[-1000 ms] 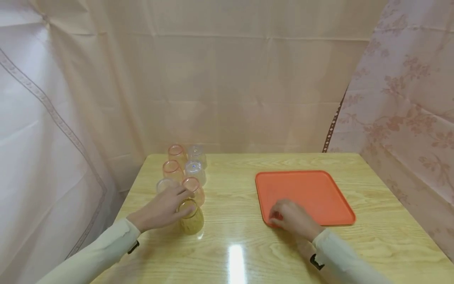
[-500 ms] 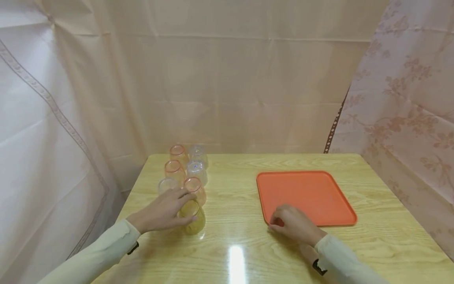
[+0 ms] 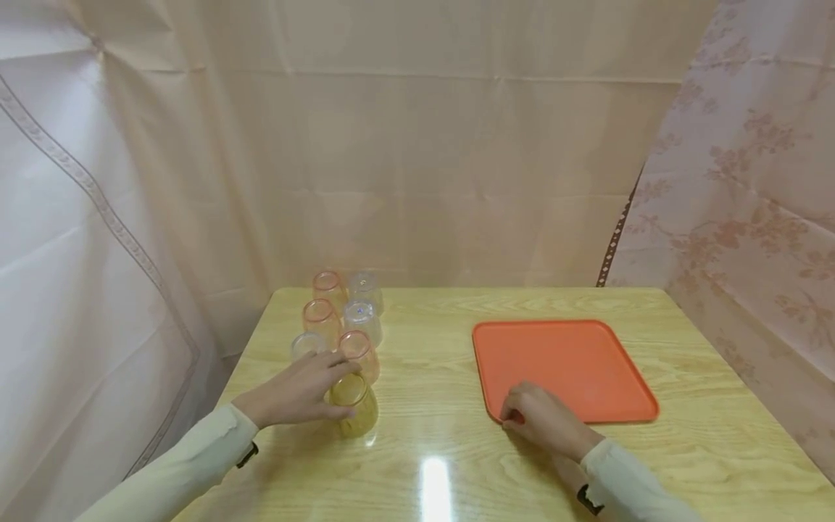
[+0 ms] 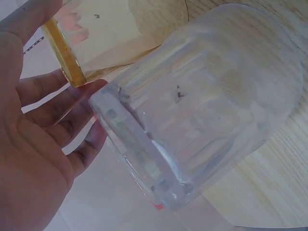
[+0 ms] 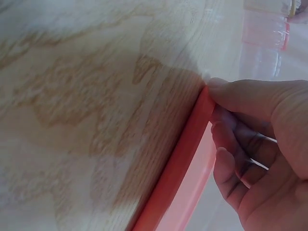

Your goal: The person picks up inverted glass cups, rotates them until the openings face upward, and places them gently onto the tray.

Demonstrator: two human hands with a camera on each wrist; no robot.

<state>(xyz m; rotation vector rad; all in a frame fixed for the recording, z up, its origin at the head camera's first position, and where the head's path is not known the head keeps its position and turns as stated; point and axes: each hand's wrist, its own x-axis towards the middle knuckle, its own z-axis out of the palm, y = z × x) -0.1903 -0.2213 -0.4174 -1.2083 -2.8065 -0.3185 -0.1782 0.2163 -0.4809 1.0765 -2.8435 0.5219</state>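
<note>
Yellow glass stood upside down at the near end of a cluster of cups, and the fingers of the left hand lay across its top and side, loosely bent about it; in the wrist view the fingers looked spread and relaxed, with the yellow rim just past them and a clear cup filling most of the frame close to the palm, so whether they truly gripped the glass could not be told. On the other side, the fingers of the right hand curled round the near left corner of the orange tray, thumb on the raised rim and the other fingers tucked over the edge, pinching it. Both hands came out of pale cream sleeves. Beyond the yellow glass stood the other upturned cups, pink and clear, set in two short rows running back toward the far left corner of the table. The tray lay flat on the pale wooden table, well apart from the cups, right of the middle. Cream cloth hung behind the table, and a flowered curtain hung at the right.
</note>
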